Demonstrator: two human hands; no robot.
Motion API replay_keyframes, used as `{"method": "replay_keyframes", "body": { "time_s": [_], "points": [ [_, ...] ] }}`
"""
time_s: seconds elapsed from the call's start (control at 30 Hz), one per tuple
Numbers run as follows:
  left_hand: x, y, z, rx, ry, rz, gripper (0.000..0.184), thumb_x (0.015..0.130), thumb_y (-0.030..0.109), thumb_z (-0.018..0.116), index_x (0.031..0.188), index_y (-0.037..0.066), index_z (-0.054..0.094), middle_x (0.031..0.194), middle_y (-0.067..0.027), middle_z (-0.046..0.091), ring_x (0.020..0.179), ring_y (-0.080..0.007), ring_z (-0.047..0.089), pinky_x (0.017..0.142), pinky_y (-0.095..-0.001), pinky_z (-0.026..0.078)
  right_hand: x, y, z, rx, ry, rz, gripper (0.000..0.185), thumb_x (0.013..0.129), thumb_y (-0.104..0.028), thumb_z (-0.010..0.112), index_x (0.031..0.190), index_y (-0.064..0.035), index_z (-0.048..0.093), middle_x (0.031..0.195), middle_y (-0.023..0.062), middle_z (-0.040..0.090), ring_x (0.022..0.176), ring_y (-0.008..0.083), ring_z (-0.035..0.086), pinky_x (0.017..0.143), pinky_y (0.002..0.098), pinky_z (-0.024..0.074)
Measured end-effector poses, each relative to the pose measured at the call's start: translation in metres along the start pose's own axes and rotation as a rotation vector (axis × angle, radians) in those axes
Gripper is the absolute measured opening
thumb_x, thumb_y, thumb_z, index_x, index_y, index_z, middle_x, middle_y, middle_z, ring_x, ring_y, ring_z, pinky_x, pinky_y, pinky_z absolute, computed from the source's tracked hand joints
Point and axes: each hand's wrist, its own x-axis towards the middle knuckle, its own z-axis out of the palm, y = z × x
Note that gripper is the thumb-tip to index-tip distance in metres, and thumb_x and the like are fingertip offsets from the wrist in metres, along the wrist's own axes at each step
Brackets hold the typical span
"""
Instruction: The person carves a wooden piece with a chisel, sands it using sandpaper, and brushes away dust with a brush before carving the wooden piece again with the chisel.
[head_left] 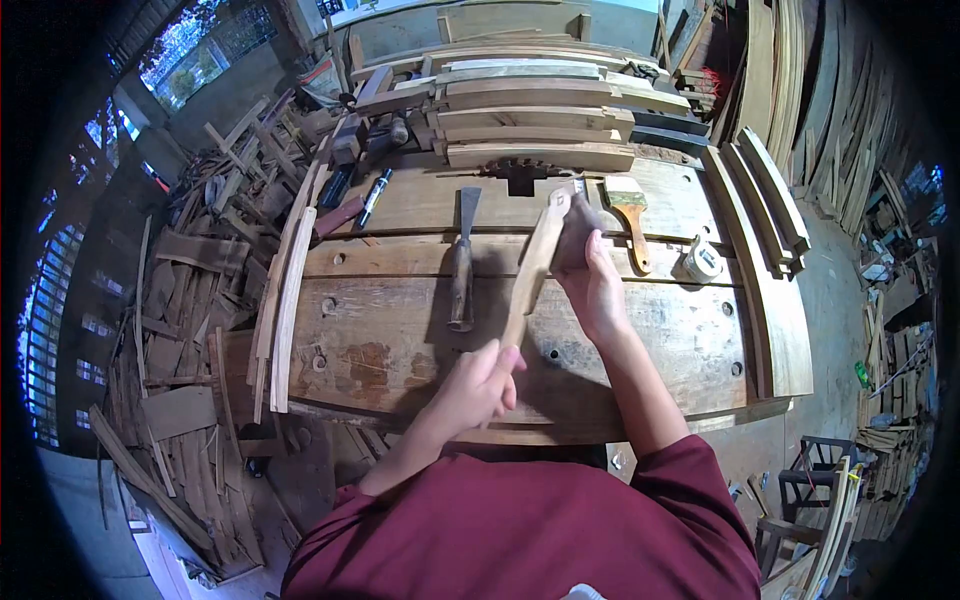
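My left hand (478, 386) is closed around the lower end of a slender, slightly curved wooden piece (536, 262), which slants up and away over the bench. My right hand (600, 290) grips a dark brown sheet (574, 240) that looks like sandpaper, beside the upper part of the wood. Whether the sheet touches the wood there is hard to tell. A chisel (462, 260) with a wooden handle lies to the left of the wood. Right of my right hand are a flat paintbrush (634, 222) and a small round whitish object (703, 261), perhaps a tape roll.
The wooden workbench (390, 345) has several round holes. Stacked boards (540, 125) line its back, with long strips (293, 310) at the left edge and curved pieces (765, 205) at the right. A marker-like tube (374, 199) lies back left. Scrap wood (185, 330) piles beyond.
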Motion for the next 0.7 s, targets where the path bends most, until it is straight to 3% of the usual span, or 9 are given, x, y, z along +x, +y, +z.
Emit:
{"method": "replay_keyframes", "body": {
  "time_s": [0.07, 0.17, 0.23, 0.27, 0.3, 0.37, 0.5, 0.7],
  "points": [
    [-0.002, -0.006, -0.003, -0.076, 0.088, 0.101, 0.039, 0.1, 0.033, 0.035, 0.09, -0.001, 0.052, 0.056, -0.0033, 0.052, 0.048, -0.0083, 0.051, 0.046, -0.0226, 0.042, 0.002, 0.001, -0.004, -0.014, -0.016, -0.011, 0.051, 0.097, -0.043, 0.038, 0.135, -0.0084, 0.036, 0.132, 0.0078, 0.045, 0.123, 0.0209, 0.042, 0.104, 0.0404, 0.0315],
    [-0.002, -0.006, 0.0, -0.23, 0.248, 0.265, 0.037, 0.1, 0.031, 0.036, 0.088, 0.0, 0.051, 0.052, -0.0023, 0.05, 0.047, -0.0082, 0.05, 0.047, -0.0233, 0.042, 0.002, 0.001, -0.006, -0.037, -0.035, 0.016, 0.056, 0.098, -0.043, 0.034, 0.141, -0.008, 0.027, 0.14, 0.0083, 0.036, 0.129, 0.0229, 0.035, 0.107, 0.042, 0.0257],
    [0.003, -0.016, -0.001, -0.007, 0.186, 0.164, 0.035, 0.1, 0.031, 0.036, 0.088, 0.002, 0.052, 0.053, -0.0012, 0.05, 0.046, -0.0072, 0.049, 0.046, -0.0229, 0.041, 0.002, 0.002, -0.002, 0.0, -0.011, -0.056, 0.052, 0.097, -0.044, 0.037, 0.135, -0.0085, 0.034, 0.133, 0.0081, 0.043, 0.122, 0.0215, 0.043, 0.104, 0.0415, 0.0314],
    [0.007, -0.023, -0.006, 0.279, 0.127, 0.117, 0.035, 0.1, 0.032, 0.036, 0.088, 0.003, 0.051, 0.052, 0.0, 0.048, 0.045, -0.006, 0.047, 0.045, -0.0225, 0.038, 0.001, 0.004, -0.001, -0.001, -0.012, -0.053, 0.052, 0.097, -0.044, 0.037, 0.135, -0.0085, 0.034, 0.133, 0.0081, 0.043, 0.122, 0.0215, 0.043, 0.104, 0.0415, 0.0314],
    [0.003, -0.02, -0.008, 0.274, 0.128, 0.117, 0.035, 0.1, 0.032, 0.036, 0.088, 0.003, 0.051, 0.052, 0.0, 0.048, 0.045, -0.006, 0.047, 0.045, -0.0225, 0.038, 0.0, 0.004, -0.001, -0.037, 0.016, -0.06, 0.053, 0.097, -0.044, 0.037, 0.135, -0.0079, 0.034, 0.134, 0.0084, 0.043, 0.122, 0.0221, 0.042, 0.104, 0.0423, 0.0312],
    [-0.009, -0.01, -0.012, -0.063, 0.114, 0.064, 0.037, 0.1, 0.035, 0.035, 0.09, 0.004, 0.052, 0.051, 0.0013, 0.045, 0.043, -0.0055, 0.044, 0.043, -0.0218, 0.036, -0.001, 0.001, -0.001, -0.074, 0.047, -0.068, 0.053, 0.097, -0.044, 0.037, 0.135, -0.0072, 0.033, 0.134, 0.0086, 0.042, 0.123, 0.0227, 0.042, 0.104, 0.043, 0.031],
    [-0.016, -0.01, -0.026, -0.454, 0.2, 0.171, 0.046, 0.1, 0.041, 0.028, 0.091, 0.002, 0.051, 0.048, 0.0002, 0.041, 0.038, -0.0066, 0.036, 0.039, -0.0208, 0.03, 0.002, -0.001, -0.004, -0.037, 0.025, -0.081, 0.054, 0.097, -0.044, 0.037, 0.135, -0.005, 0.034, 0.134, 0.011, 0.042, 0.124, 0.0251, 0.041, 0.103, 0.0456, 0.0314],
    [-0.015, -0.023, -0.031, -0.581, 0.12, 0.219, 0.05, 0.1, 0.044, 0.024, 0.09, 0.003, 0.05, 0.043, 0.0013, 0.036, 0.036, -0.0074, 0.034, 0.039, -0.0215, 0.03, 0.001, -0.007, -0.002, 0.038, 0.039, -0.025, 0.056, 0.097, -0.044, 0.037, 0.135, -0.0041, 0.033, 0.136, 0.0133, 0.04, 0.127, 0.0277, 0.038, 0.103, 0.0475, 0.0329]
  ]
}}
